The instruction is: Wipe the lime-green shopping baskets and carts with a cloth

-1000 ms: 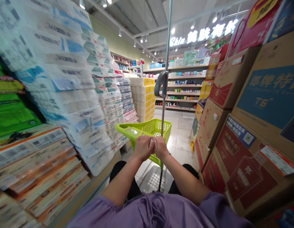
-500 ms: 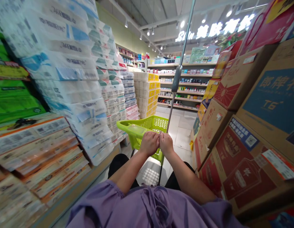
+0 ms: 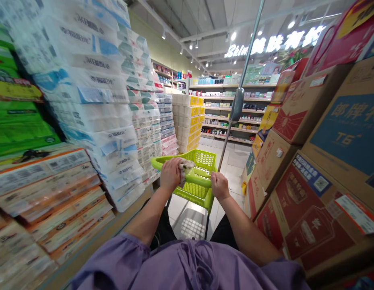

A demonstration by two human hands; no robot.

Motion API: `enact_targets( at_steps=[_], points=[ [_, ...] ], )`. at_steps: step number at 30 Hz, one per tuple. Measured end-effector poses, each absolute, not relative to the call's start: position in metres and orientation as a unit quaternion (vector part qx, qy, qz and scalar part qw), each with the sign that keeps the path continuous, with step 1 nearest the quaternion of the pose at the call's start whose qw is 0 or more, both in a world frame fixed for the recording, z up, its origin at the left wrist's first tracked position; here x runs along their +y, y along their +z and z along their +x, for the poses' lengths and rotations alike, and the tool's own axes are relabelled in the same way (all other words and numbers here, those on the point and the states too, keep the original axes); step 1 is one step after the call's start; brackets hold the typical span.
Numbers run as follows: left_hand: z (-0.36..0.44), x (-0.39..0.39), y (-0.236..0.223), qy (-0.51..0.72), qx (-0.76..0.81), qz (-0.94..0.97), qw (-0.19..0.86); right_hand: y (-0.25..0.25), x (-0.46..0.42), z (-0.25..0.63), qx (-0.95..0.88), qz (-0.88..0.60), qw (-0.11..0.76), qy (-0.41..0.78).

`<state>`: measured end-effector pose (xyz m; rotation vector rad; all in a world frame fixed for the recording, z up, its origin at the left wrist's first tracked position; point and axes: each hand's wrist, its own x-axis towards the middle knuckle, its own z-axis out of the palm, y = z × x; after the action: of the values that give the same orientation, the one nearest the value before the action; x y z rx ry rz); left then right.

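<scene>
A bright green plastic shopping cart [image 3: 201,158] stands in front of me, its loop handle toward my body. My left hand [image 3: 171,173] is closed over the left part of the handle, with a crumpled, pale patterned cloth [image 3: 186,166] bunched beneath its fingers and against the bar. At the handle's right end, my right hand [image 3: 219,186] makes a fist around a thin metal pole [image 3: 225,147]. The pole rises, leaning right, to a grey plastic grip [image 3: 236,104] and beyond the top of view. Whether the right hand also touches the handle is hidden.
Tall stacks of wrapped tissue packs [image 3: 102,112] line the left side. Cardboard cartons [image 3: 313,217] are piled close on the right. Yellow-and-white paper packs [image 3: 188,121] stand ahead, before stocked shelves [image 3: 235,108]. Tiled floor [image 3: 235,161] runs between.
My hands, together on the handle before, have parted. The left has moved left and the cloth now shows under it. The right has moved right, and the pole leans further right.
</scene>
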<state>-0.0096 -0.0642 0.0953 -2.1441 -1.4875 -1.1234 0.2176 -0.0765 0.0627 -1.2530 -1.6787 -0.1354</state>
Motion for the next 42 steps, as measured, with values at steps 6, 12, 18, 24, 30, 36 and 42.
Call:
enact_targets(
  at_steps=[6, 12, 18, 24, 30, 36, 42],
  points=[
    [0.036, -0.074, 0.096, -0.333, -0.459, -0.811, 0.142, 0.095, -0.083, 0.182, -0.733, -0.6, 0.303, -0.103],
    [0.012, -0.059, 0.095, -0.308, -0.506, -0.787, 0.174, 0.093, -0.079, 0.164, -0.744, -0.606, 0.246, -0.135],
    [-0.032, -0.047, 0.105, -0.265, -0.595, -0.736, 0.186, 0.082, -0.077, 0.19, -0.731, -0.598, 0.284, -0.162],
    [-0.001, -0.066, 0.108, -0.227, -0.599, -0.737, 0.216, 0.071, -0.075, 0.241, -0.714, -0.561, 0.357, -0.221],
    [0.043, -0.096, 0.108, -0.243, -0.575, -0.755, 0.201, 0.067, -0.078, 0.246, -0.656, -0.583, 0.418, -0.236],
    [0.055, -0.107, 0.107, -0.249, -0.531, -0.79, 0.178, 0.066, -0.086, 0.225, -0.691, -0.514, 0.461, -0.212],
    [0.032, -0.105, 0.104, -0.258, -0.522, -0.792, 0.187, 0.062, -0.08, 0.231, -0.711, -0.492, 0.463, -0.195]
  ],
)
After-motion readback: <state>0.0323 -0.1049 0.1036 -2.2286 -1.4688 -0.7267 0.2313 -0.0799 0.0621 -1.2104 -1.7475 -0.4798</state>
